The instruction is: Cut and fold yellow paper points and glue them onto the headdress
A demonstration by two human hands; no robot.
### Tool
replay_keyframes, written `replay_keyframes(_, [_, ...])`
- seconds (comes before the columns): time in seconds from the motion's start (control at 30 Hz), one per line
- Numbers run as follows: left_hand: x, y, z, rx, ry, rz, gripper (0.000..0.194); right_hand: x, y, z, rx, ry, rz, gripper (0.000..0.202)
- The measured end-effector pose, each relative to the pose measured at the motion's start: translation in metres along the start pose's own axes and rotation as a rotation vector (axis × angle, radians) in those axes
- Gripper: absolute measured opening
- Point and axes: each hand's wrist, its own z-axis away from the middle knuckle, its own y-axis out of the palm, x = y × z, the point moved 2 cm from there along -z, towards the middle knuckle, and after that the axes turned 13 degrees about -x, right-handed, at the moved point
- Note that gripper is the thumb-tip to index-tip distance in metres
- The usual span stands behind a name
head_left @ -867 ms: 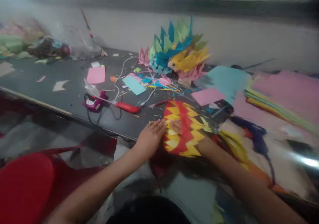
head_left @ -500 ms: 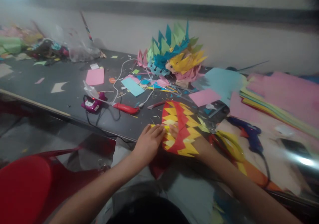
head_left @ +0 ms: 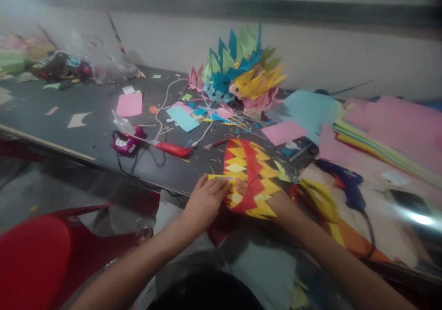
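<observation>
- Here, just lower-right of frame centre, we see the red-and-yellow paper piece [head_left: 253,174].
- At its left edge, our left hand [head_left: 205,199] holds a yellow strip [head_left: 221,177].
- Our right hand [head_left: 241,186], partly behind the piece: grip unclear.

This looks like a papercraft workspace, its worktop [head_left: 152,169] bearing a folded-paper model [head_left: 224,82] by the back edge, paper scraps [head_left: 183,118], and a glue gun [head_left: 350,186] nearer the front.
</observation>
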Motion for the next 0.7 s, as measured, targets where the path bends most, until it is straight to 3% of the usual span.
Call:
replay_keyframes(0.2, [0.007,0.0,-0.008,-0.116,0.033,0.107,0.028,-0.001,0.004,0.002,0.0,0.036,0.007,0.028])
replay_keyframes(0.37, [0.011,0.003,-0.005,-0.181,-0.058,0.072,0.029,0.0,0.004,0.003,-0.036,0.017,0.014,0.026])
replay_keyframes(0.7, [0.007,-0.001,-0.007,-0.077,-0.085,-0.002,0.028,0.003,0.003,0.007,-0.064,0.02,-0.002,0.027])
